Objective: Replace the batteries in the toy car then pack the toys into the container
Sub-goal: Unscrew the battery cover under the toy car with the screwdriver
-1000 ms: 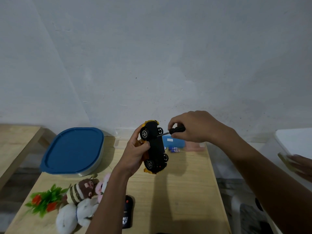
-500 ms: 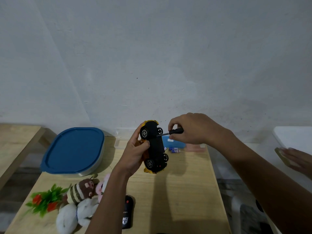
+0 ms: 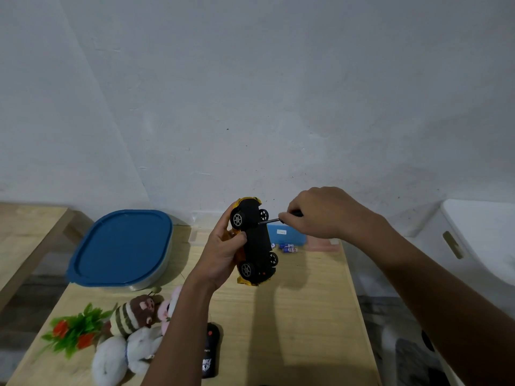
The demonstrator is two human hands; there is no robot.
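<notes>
Appears early: yellow plastic toy car gripped underside-out in left hand, thin black-handled screwdriver pinched in right hand, tip at chassis; small blue-labelled batteries beyond both hands, unfitted; plush toys beside left forearm, unpacked; blue-lidded container closed.

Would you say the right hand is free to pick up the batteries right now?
Probably not: the right hand grips the screwdriver at the toy car, though the batteries lie uncovered on the table nearby.

Left hand holds toy car; right hand applies screwdriver.
</notes>
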